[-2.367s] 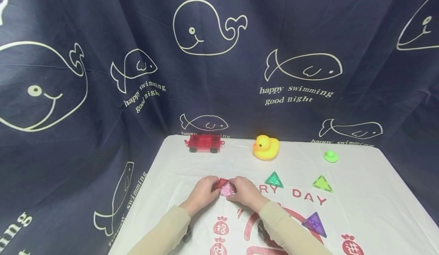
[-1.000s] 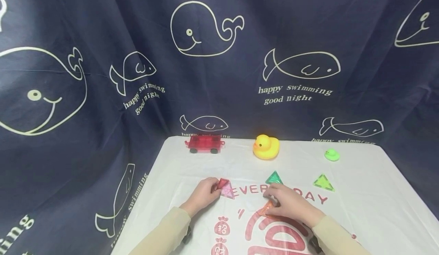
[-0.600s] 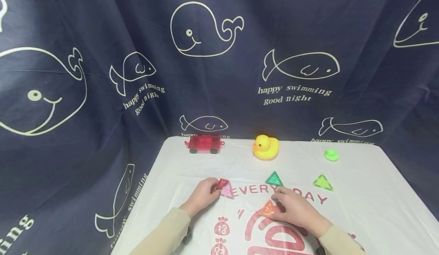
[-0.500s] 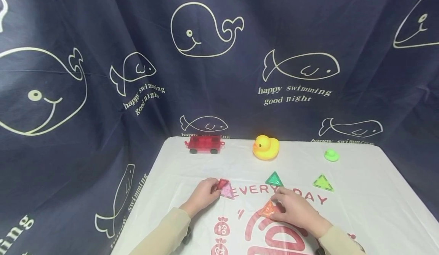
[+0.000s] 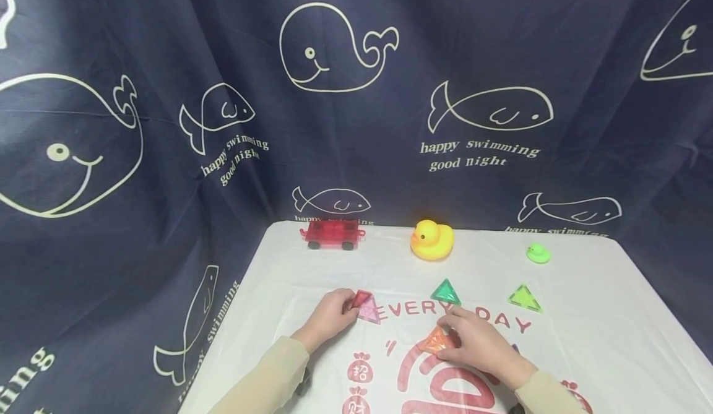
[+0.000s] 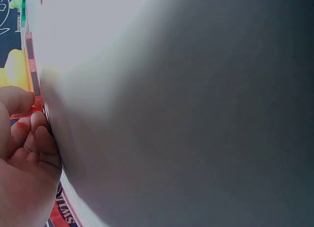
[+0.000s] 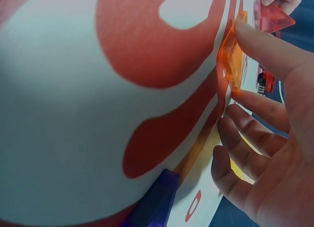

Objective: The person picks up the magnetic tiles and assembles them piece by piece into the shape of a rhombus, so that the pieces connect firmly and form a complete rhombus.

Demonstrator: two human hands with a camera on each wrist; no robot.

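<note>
In the head view, my left hand (image 5: pixel 330 316) pinches a red triangular magnetic tile (image 5: pixel 362 297) by its edge. A pink triangular tile (image 5: pixel 369 310) lies flat against it on the table. The left wrist view has the red tile (image 6: pixel 24 113) between thumb and fingers, the pink tile (image 6: pixel 33 65) beyond. My right hand (image 5: pixel 476 340) holds an orange triangular tile (image 5: pixel 436 341) at its edges. Thumb and index finger touch opposite ends of this orange tile (image 7: pixel 233 55) in the right wrist view, the other fingers loosely bent.
Green (image 5: pixel 445 292) and lime (image 5: pixel 523 297) triangular tiles lie beyond my right hand. A purple tile (image 7: pixel 156 200) sits near my right forearm, mostly hidden in the head view. Along the back stand a red wheeled car base (image 5: pixel 333 234), a yellow duck (image 5: pixel 431 239) and a small green duck (image 5: pixel 538 253).
My right hand has left the pink tile beside my left hand and moved right to the orange tile. The left hand stays on the red tile. Over the last half second little differs.
</note>
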